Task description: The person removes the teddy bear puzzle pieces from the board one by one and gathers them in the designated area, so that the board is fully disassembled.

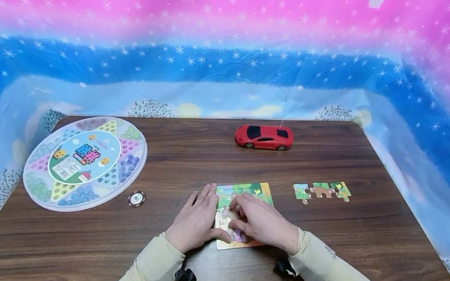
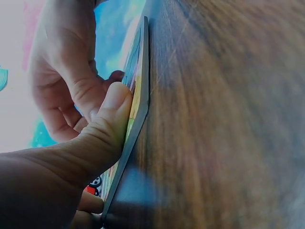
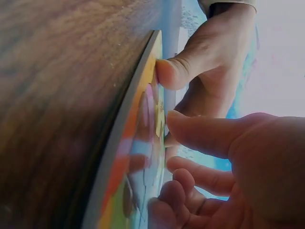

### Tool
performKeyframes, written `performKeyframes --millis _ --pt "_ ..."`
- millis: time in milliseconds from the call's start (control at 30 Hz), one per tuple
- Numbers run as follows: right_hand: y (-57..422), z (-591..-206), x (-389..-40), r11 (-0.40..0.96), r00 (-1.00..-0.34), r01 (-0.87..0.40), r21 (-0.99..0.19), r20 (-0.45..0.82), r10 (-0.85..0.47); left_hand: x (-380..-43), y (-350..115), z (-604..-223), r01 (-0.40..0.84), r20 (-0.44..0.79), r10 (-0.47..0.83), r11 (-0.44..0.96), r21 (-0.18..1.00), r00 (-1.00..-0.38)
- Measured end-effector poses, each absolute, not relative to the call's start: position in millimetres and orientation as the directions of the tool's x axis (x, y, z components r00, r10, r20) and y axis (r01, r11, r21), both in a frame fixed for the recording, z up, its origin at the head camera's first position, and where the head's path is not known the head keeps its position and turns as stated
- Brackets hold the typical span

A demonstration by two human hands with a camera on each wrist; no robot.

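Note:
A jigsaw puzzle board (image 1: 266,194) with a colourful picture lies in front of me, its thin edge visible in the right wrist view. My left hand (image 1: 197,217) rests along its left side, fingers straight, and the thumb (image 2: 116,100) presses on the board's near left corner. Over the middle of the board is my right hand (image 1: 260,219), fingers bent and thumb apart from them. In the right wrist view its fingertips (image 3: 176,164) are right at the puzzle's surface, with no piece showing between thumb and fingers. The right hand hides part of the picture.
Several joined puzzle pieces (image 1: 322,190) lie right of the board. A red toy car (image 1: 264,137) stands farther back. At the left are a round Chinese checkers set (image 1: 85,158) and a poker chip (image 1: 136,199). A snowflake-patterned cloth (image 1: 203,63) surrounds the wooden table (image 1: 187,161).

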State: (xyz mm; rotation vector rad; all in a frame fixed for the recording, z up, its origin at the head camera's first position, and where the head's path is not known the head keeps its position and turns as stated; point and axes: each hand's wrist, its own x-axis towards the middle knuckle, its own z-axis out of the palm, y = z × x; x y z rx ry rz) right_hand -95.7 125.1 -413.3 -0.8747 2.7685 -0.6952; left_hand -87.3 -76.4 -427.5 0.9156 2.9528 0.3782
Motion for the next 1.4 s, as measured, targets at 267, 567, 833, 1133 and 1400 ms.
performKeyframes --millis 267,567,833,1133,1400 --pt "125.7 -416.0 -94.5 0.707 -0.799 -0.535 -0.462 0.005 -0.601 -86.6 -76.7 -426.8 0.559 0.053 0.564 0.794 0.238 -0.824" --pt "125.9 -415.1 -95.0 0.698 -0.785 -0.557 -0.45 0.012 -0.619 -86.9 -76.3 -427.3 0.557 0.051 0.562 0.797 0.234 -0.826" --pt "125.7 -416.0 -94.2 0.698 -0.78 -0.564 -0.44 0.006 -0.626 -86.4 -76.4 -427.4 0.563 0.062 0.565 0.795 0.226 -0.823" --pt "125.1 -414.8 -92.5 0.7 -0.783 -0.543 -0.464 -0.022 -0.622 -87.1 -76.1 -427.2 0.557 0.057 0.56 0.8 0.223 -0.827" --pt "125.2 -415.0 -93.1 0.689 -0.787 -0.537 -0.486 -0.006 -0.617 -87.0 -75.7 -426.7 0.555 0.053 0.559 0.801 0.222 -0.828"
